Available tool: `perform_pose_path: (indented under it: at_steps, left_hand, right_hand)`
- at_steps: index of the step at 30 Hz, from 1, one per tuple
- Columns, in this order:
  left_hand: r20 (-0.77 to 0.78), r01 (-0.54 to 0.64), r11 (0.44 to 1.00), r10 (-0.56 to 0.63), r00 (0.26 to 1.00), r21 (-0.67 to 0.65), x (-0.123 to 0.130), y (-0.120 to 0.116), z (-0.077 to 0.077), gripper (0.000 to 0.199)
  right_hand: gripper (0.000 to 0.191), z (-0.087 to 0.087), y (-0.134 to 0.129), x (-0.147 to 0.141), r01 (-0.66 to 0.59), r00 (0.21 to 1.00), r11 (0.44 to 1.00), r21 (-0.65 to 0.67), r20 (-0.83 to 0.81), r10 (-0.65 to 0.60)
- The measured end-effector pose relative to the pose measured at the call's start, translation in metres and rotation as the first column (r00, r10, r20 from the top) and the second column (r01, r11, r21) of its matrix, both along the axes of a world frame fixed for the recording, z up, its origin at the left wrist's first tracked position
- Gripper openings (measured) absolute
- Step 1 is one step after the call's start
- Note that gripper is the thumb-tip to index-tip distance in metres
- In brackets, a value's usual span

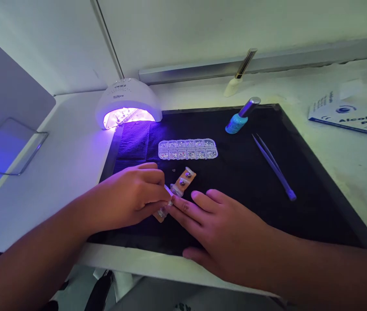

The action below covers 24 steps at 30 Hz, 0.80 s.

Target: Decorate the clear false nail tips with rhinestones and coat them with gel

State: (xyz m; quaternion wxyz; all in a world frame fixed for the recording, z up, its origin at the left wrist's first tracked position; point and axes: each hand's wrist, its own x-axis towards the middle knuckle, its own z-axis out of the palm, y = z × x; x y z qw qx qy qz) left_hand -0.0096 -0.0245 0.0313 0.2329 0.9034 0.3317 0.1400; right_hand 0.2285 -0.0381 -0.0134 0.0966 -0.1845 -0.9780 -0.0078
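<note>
My left hand (138,190) is closed in a pinch on a small whitish piece (168,189), mostly hidden by the fingers; its exact kind cannot be made out. Fingers stretched out, my right hand (215,229) reaches in from the right, its foremost fingertips meeting the left fingertips. Under and beyond them lies a tan nail-tip holder strip (183,181) with clear bands and two round metal studs at its far end. Another part of it shows below the fingertips. Just behind stands a clear rhinestone case (187,149) with small compartments of sparkling stones.
A white nail lamp (128,97) glows purple at the back left. A turquoise polish bottle (237,124) and tweezers (274,168) rest on the black mat (235,172). Behind are a cream polish bottle (234,86) and an alcohol pads box (348,114). A wire frame (17,172) is left.
</note>
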Motion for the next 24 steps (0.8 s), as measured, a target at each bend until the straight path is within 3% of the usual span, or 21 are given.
perform_pose_path:
  at_steps: [9,16,24]
  left_hand:
    - [-0.066,0.056,0.996,-0.051,0.996,0.073,0.0026,-0.0023,0.0041,0.023]
    - [-0.037,0.054,0.998,-0.053,0.998,0.022,0.0028,-0.0021,0.0006,0.021]
    - [-0.083,0.045,0.997,-0.040,0.996,0.065,-0.0033,-0.0010,0.0037,0.024]
  right_hand:
    - [0.065,0.0001,0.0010,-0.0010,-0.012,1.000,0.999,0.032,-0.025,0.012]
    - [0.061,0.0016,0.0005,-0.0021,-0.010,1.000,0.999,0.046,-0.005,0.010]
    - [0.064,0.0000,0.0005,-0.0025,-0.009,0.999,0.998,0.055,-0.037,0.011]
